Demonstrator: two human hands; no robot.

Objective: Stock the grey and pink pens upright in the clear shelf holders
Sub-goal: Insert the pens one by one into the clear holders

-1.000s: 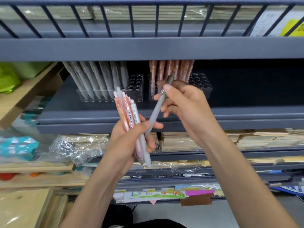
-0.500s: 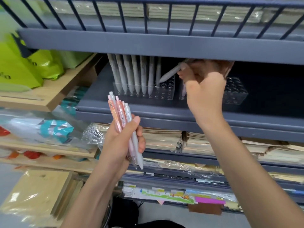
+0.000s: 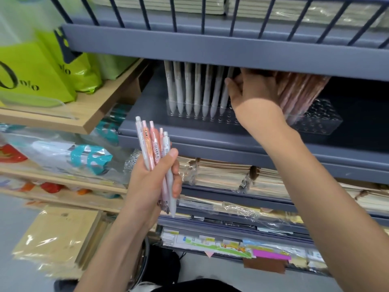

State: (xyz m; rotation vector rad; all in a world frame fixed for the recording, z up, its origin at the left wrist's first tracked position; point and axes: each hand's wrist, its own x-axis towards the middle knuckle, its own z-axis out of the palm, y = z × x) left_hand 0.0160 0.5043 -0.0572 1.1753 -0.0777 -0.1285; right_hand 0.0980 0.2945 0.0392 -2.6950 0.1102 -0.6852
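Observation:
A row of grey pens [image 3: 189, 91] stands upright in the left clear holder [image 3: 174, 118] on the grey shelf. My right hand [image 3: 254, 95] reaches under the upper shelf lip at the row's right end. Its thumb rests against the last grey pen [image 3: 224, 98], which leans with its tip in a hole; the fingertips are hidden by the lip. Behind the wrist, pink pens [image 3: 299, 95] fill the right clear holder [image 3: 320, 123]. My left hand [image 3: 151, 186] is lower down in front of the shelf, gripping a bunch of pink and grey pens [image 3: 154, 144] upright.
The upper shelf's lip [image 3: 210, 53] hangs low over the pen tops. Green bags [image 3: 31, 70] sit on a wooden shelf [image 3: 84, 123] to the left. Wrapped notebook stacks [image 3: 221, 173] fill the shelf below, and plastic-wrapped packs [image 3: 56, 239] lie at lower left.
My right hand carried one grey pen from the bunch up to the left holder and set its tip into a hole. The view shifted left and closer.

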